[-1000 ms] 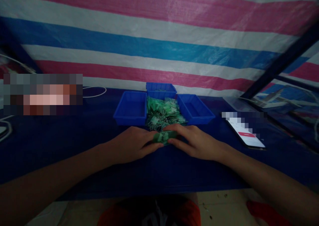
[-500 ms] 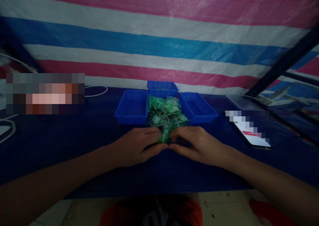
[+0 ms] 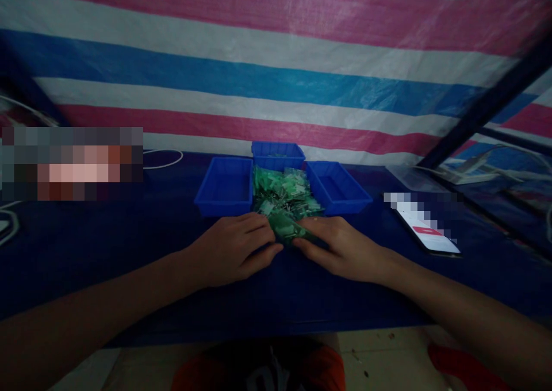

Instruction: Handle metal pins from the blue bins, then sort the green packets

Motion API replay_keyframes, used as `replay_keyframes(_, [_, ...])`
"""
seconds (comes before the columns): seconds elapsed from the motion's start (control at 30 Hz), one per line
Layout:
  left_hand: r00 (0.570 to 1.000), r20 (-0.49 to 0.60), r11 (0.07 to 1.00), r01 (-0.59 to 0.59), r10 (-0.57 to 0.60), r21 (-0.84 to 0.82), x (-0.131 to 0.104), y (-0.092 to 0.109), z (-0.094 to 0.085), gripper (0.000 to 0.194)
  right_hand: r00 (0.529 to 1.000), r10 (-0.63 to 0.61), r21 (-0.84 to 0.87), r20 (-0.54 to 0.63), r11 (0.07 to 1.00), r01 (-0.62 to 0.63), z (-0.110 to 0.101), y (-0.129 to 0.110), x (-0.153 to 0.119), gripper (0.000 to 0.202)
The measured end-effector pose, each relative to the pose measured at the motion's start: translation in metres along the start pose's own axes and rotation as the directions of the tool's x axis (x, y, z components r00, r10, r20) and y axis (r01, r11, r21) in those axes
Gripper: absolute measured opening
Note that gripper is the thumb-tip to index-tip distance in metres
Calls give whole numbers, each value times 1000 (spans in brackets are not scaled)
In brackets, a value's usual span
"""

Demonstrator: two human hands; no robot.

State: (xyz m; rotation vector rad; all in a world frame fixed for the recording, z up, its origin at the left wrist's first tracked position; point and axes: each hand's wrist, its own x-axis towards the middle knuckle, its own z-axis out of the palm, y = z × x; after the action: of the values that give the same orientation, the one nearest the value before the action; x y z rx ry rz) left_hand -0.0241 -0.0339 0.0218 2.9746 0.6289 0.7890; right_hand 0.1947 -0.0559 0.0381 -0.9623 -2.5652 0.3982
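Note:
A small green, see-through plastic bag lies between my two hands, low over the table. My right hand pinches its right edge between thumb and fingers. At its left side, my left hand is closed with the fingertips on the bag; exactly how it grips there is partly hidden. Just beyond them is a heap of green plastic bags and thin metal pieces, too small to make out in detail.
Blue plastic bins stand left, right and behind the heap on the dark blue table. A lit phone lies to the right. A white cable runs at the back left. Striped sheeting hangs behind.
The green bag, bunched up between my fingers before, is now spread out flatter. My hands have moved slightly apart, and the whole view has shifted a little.

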Motion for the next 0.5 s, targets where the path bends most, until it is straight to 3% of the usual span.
replay_keyframes(0.2, [980,15,979,200,-200,-38,-1,-7,-4,23,998,68,100,-10,993,-66,-6,2,-2,11])
replay_keyframes(0.5, [953,87,945,300,-291,-128,-2,-4,-2,29,989,147,266,16,953,-146,-11,3,-1,17])
